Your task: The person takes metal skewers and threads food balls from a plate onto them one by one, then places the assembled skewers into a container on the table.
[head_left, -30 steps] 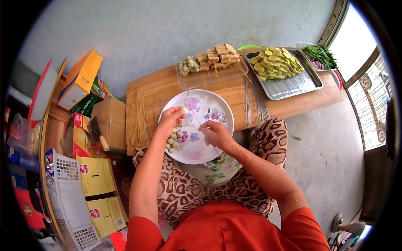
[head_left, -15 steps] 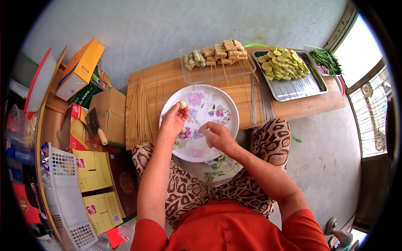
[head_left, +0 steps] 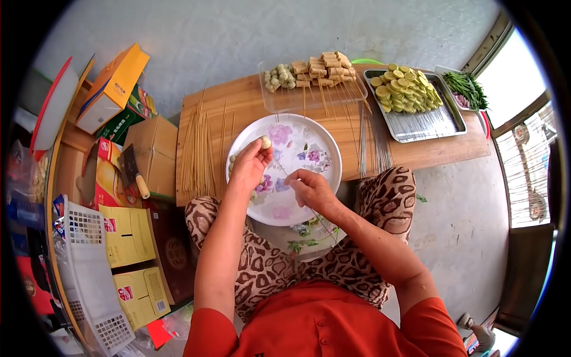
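Note:
Pinched in the fingertips of my left hand [head_left: 250, 168] is a small pale food ball [head_left: 266, 142]. My right hand [head_left: 313, 190] is closed around a thin skewer [head_left: 324, 225]. The skewer's front end points up-left and reaches the ball, while its back end slants down toward my lap. Both hands are over a round white plate [head_left: 281, 212] with a purple flower pattern. A few more pale balls lie at the plate's left side, partly hidden by my left hand and forearm.
Bamboo skewers [head_left: 199, 157] lie on the wooden table [head_left: 247, 102] at left, metal skewers [head_left: 376, 146] at right. Behind the plate, a clear tray [head_left: 276, 104] holds filled skewers. A metal tray [head_left: 410, 132] carries green slices. Boxes and a cleaver [head_left: 132, 169] stand left.
The skewer and the ball have come together, with the skewer's front end now at the ball. My left hand has turned slightly, and the whole view has shifted a little.

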Tool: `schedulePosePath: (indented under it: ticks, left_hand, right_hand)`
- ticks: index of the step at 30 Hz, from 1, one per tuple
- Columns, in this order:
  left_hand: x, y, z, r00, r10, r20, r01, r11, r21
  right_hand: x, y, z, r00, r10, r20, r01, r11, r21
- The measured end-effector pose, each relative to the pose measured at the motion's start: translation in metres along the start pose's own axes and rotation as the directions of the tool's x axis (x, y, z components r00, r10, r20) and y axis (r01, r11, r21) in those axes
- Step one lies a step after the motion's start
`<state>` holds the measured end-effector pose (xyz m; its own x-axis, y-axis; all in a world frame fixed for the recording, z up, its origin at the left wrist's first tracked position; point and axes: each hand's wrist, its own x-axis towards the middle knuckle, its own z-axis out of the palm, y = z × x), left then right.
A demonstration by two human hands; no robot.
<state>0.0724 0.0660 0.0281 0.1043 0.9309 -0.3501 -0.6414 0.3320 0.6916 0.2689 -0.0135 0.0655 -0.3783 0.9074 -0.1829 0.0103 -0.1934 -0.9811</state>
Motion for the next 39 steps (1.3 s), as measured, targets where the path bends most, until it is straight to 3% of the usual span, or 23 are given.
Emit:
schedulePosePath:
  ticks: [17,30,35,37,39]
  left_hand:
    - [-0.003,-0.002,0.007,1.0,0.025,-0.002,-0.025,0.999,0.022]
    - [-0.006,-0.006,0.013,0.99,-0.049,0.131,0.042,0.998,0.05]
    - [-0.018,-0.017,0.027,0.95,-0.169,0.264,0.108,0.967,0.23]
    - [-0.011,-0.013,0.025,0.961,-0.148,0.233,0.086,0.962,0.26]
    - [0.002,0.0,0.013,0.997,0.036,0.07,-0.063,0.9,0.432]
  right_hand:
    - [0.0,-0.001,0.001,0.999,0.046,-0.025,-0.046,0.999,-0.01]
    - [0.005,0.001,-0.002,0.997,-0.015,-0.078,0.017,0.999,0.028]
    - [0.009,-0.006,-0.008,0.989,0.027,-0.146,-0.023,0.999,0.035]
    - [0.01,-0.004,-0.012,0.986,0.027,-0.166,-0.01,0.994,0.107]
    - [0.009,-0.007,-0.014,0.986,0.039,-0.164,-0.019,0.993,0.119]
